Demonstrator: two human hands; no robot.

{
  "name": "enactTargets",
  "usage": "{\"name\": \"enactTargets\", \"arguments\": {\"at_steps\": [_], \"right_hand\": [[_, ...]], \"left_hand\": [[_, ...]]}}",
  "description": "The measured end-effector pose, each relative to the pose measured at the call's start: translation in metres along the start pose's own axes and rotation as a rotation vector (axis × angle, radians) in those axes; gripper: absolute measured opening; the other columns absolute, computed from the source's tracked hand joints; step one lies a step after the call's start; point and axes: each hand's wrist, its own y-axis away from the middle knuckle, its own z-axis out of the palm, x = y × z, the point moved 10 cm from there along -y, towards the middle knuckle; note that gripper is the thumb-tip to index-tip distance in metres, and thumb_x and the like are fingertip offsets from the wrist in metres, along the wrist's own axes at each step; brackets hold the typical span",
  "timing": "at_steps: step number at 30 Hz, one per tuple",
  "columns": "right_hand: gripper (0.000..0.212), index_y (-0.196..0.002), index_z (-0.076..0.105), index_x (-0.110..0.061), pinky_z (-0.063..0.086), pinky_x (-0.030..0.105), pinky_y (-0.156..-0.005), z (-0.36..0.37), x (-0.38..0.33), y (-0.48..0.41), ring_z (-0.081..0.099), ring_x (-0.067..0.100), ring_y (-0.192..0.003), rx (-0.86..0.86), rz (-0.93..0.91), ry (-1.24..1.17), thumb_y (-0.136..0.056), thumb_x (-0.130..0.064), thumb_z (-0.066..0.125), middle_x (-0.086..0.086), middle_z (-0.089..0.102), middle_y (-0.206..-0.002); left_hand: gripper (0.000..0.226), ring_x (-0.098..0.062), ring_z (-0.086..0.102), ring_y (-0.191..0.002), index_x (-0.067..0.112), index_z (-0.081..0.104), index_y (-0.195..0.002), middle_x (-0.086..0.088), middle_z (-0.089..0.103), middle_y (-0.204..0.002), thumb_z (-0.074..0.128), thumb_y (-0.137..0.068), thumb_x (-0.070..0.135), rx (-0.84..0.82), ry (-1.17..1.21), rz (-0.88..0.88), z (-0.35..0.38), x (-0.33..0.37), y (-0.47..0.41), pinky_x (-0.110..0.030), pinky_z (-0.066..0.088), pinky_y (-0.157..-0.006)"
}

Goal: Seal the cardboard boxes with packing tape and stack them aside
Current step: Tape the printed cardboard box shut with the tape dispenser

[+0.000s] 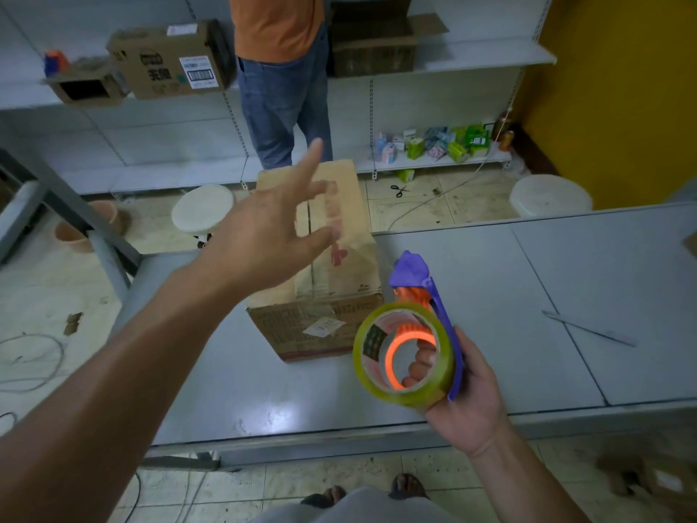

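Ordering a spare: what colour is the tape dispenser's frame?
The tape dispenser is purple, seen best in the head view.

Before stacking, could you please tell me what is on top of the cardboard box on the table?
Only closed flaps and red markings show on the cardboard box. The left hand hides part of its top.

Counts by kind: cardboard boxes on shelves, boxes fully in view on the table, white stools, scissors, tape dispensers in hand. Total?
Shelf boxes: 3
Table box: 1
White stools: 2
Scissors: 1
Tape dispenser, in right hand: 1
Total: 8
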Motion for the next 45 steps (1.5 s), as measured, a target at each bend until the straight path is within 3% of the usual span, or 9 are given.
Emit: {"name": "enactTargets", "arguments": {"at_steps": [3,7,10,14,18,26,30,36,45], "right_hand": [[0.036,-0.074,0.073,0.003,0.058,0.035,-0.057,0.007,-0.002,0.001,0.07,0.025,-0.06,-0.025,0.031,-0.016,-0.051,-0.014,0.094,0.015,0.07,-0.067],[0.054,-0.122,0.057,0.007,0.042,0.041,-0.1,-0.009,-0.019,0.005,0.061,0.032,-0.112,0.119,-0.032,0.035,-0.103,-0.035,0.029,0.024,0.064,-0.119],[0.034,-0.098,0.071,0.001,0.055,0.04,-0.082,0.001,-0.02,0.002,0.07,0.025,-0.084,0.071,-0.032,0.074,-0.084,-0.029,0.072,0.015,0.073,-0.089],[0.052,-0.128,0.055,0.006,0.041,0.046,-0.102,-0.005,-0.037,0.007,0.056,0.034,-0.12,0.163,-0.094,0.087,-0.103,-0.035,0.036,0.023,0.061,-0.126],[0.06,-0.129,0.059,-0.001,0.049,0.048,-0.098,0.0,-0.029,0.006,0.059,0.035,-0.118,0.055,-0.03,0.115,-0.082,-0.036,0.073,0.021,0.061,-0.128],[0.073,-0.131,0.056,0.0,0.043,0.053,-0.105,0.008,-0.03,0.006,0.046,0.036,-0.126,0.054,-0.033,0.108,-0.074,-0.039,0.08,0.022,0.046,-0.138],[0.063,-0.135,0.05,0.003,0.041,0.05,-0.104,0.01,-0.022,0.006,0.056,0.037,-0.122,0.042,0.017,0.148,-0.094,-0.044,0.055,0.025,0.058,-0.13],[0.055,-0.08,0.068,-0.001,0.053,0.031,-0.053,0.008,-0.022,0.004,0.058,0.018,-0.048,0.075,-0.056,0.11,-0.046,-0.034,0.096,0.008,0.058,-0.056],[0.047,-0.103,0.056,0.001,0.041,0.034,-0.078,0.034,-0.014,0.005,0.061,0.02,-0.068,-0.22,0.106,0.091,-0.101,-0.041,0.035,0.008,0.066,-0.071]], "left_hand": [[0.089,-0.006,0.054,-0.104,0.041,-0.002,-0.154,0.014,0.029,-0.157,0.061,-0.091,0.044,0.071,-0.032,-0.083,-0.011,-0.013,-0.003,-0.036,0.041,-0.097],[0.069,0.005,0.039,-0.127,0.036,0.036,-0.147,0.017,0.037,-0.152,0.06,-0.087,0.059,0.332,0.134,0.061,-0.039,0.006,0.01,-0.025,0.033,-0.104],[0.067,0.015,0.047,-0.112,0.05,0.046,-0.13,0.034,0.054,-0.122,0.061,-0.069,0.074,0.093,0.33,0.206,0.005,0.043,0.033,-0.014,0.042,-0.092],[0.115,0.017,0.017,-0.133,0.057,0.005,-0.146,0.042,0.015,-0.143,0.06,-0.05,0.088,-0.324,0.24,0.224,0.099,0.066,0.056,-0.015,0.023,-0.108],[0.12,0.015,0.022,-0.136,0.046,0.013,-0.149,0.035,0.019,-0.146,0.07,-0.05,0.081,-0.26,0.442,0.171,0.123,0.059,0.057,-0.009,0.029,-0.107],[0.117,0.003,0.023,-0.141,0.031,0.016,-0.154,0.02,0.02,-0.151,0.068,-0.058,0.074,-0.186,0.373,0.281,0.125,0.065,0.064,-0.016,0.03,-0.112],[0.113,0.0,0.027,-0.138,0.024,0.021,-0.153,0.016,0.021,-0.149,0.064,-0.061,0.072,-0.117,0.247,0.339,0.125,0.067,0.063,-0.008,0.025,-0.107],[0.12,0.004,0.022,-0.141,0.029,0.02,-0.153,0.018,0.019,-0.154,0.066,-0.054,0.077,-0.221,0.322,0.281,0.137,0.055,0.064,-0.025,0.034,-0.112],[0.092,0.01,0.053,-0.113,0.029,0.032,-0.148,0.018,0.049,-0.136,0.075,-0.069,0.048,0.188,0.99,-0.151,0.028,-0.008,0.005,-0.006,0.049,-0.073]]}}
